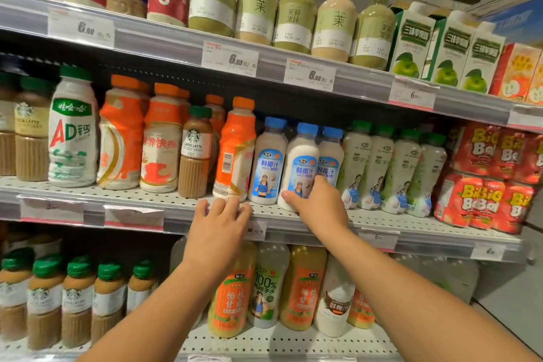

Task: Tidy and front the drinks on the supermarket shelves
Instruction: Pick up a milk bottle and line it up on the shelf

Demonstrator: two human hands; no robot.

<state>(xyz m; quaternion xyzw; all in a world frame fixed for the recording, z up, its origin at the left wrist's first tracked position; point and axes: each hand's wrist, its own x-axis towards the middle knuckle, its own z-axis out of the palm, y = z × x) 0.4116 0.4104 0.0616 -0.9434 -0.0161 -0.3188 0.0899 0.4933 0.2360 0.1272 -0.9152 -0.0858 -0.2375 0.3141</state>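
On the middle shelf [164,200], my right hand [317,203] grips the base of a blue-capped white coconut milk bottle [302,161], which leans slightly left at the shelf front. Two matching blue-capped bottles [269,159] flank it. My left hand [220,214] rests with fingers curled on the shelf edge, fingertips touching the foot of an orange-capped bottle [235,147] whose barcode side faces out. A brown Starbucks latte bottle [194,153] stands among the orange-capped bottles to its left.
Green-capped coconut water bottles [390,167] and red drink multipacks [484,176] stand to the right. Green tea bottles [293,12] and apple juice cartons [446,47] fill the top shelf. Latte bottles [79,297] and juice bottles [264,285] crowd the lower shelf.
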